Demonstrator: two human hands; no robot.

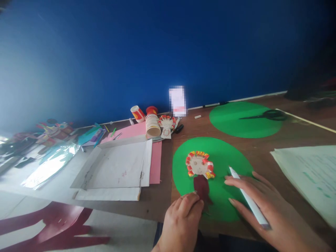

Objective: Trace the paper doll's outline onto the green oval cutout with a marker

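Observation:
A green paper circle [220, 154] lies on the brown table before me. On it is a paper cup face [198, 164], its drawn face ringed with curled red and yellow strips. Just below the face lies a thin dark red piece [201, 187], perhaps a petal or leaf. My left hand [183, 213] is closed at its lower edge, fingertips pinched together there. Over the circle's right side, my right hand [265, 203] holds a white marker [248, 197] with a reddish tip pointing up and away. Its fingers are partly extended.
Black scissors [265, 114] rest on a second green circle [244, 127]. Written sheets [307, 175] lie at the right. A white box lid [112, 168] sits on pink paper [156, 168], with stacked paper cups [152, 125] behind. A red chair [60, 224] stands lower left.

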